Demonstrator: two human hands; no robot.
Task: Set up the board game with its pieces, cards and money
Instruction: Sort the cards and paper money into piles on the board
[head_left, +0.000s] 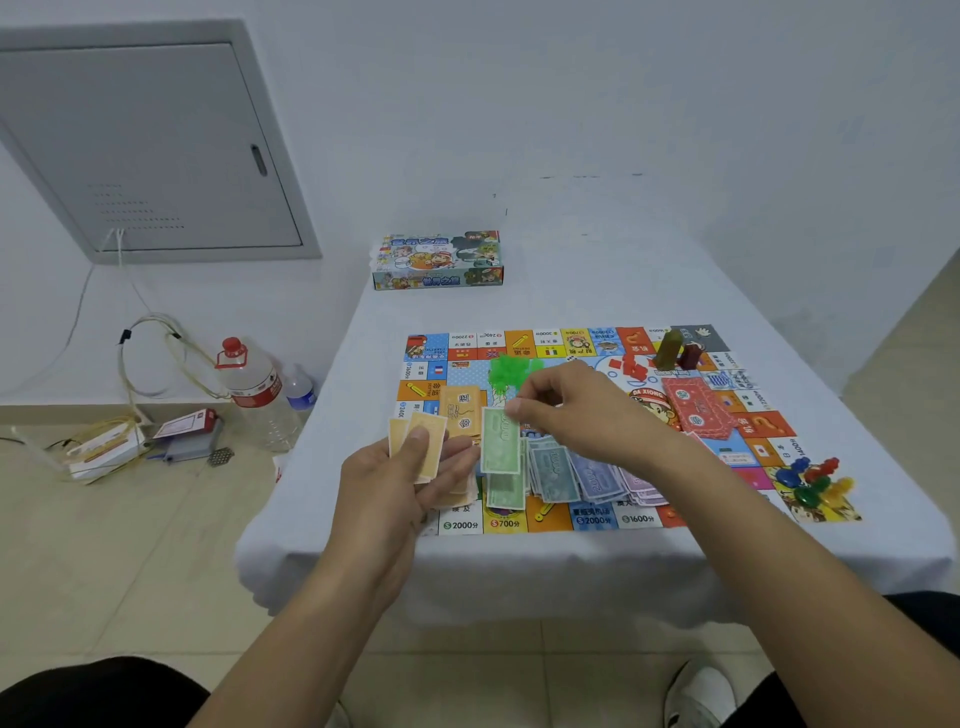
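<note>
Head cam looks down on a table (571, 291) with a white cloth, and the board (571, 358) is laid out flat on the near half, box (438, 261) sitting well apart at the far left. Most of the pieces are already on the board: red cards (698, 410) right of centre, orange cards (462, 413) left of centre, green houses (511, 370) in a heap at the far middle, red houses (631, 365) to their right, pawns (813, 480) clustered at the near right corner. So I'd guess the step in hand is sorting the money by colour. The loose notes (582, 475) are fanned along the near edge of the board in a messy overlap, blue and purple ones to the right. To do this well I'd keep each colour in its own squared-up stack, lay them side by side without overlap, and peel one note at a time so none stick together. Left hand (400, 478) is curled around a small fan of orange notes (421, 447), thumb pressing on top. Right hand (566, 405) pinches the top edge of a single green note (501, 441) between thumb and fingertips, hanging just above the green pile (505, 491).
</note>
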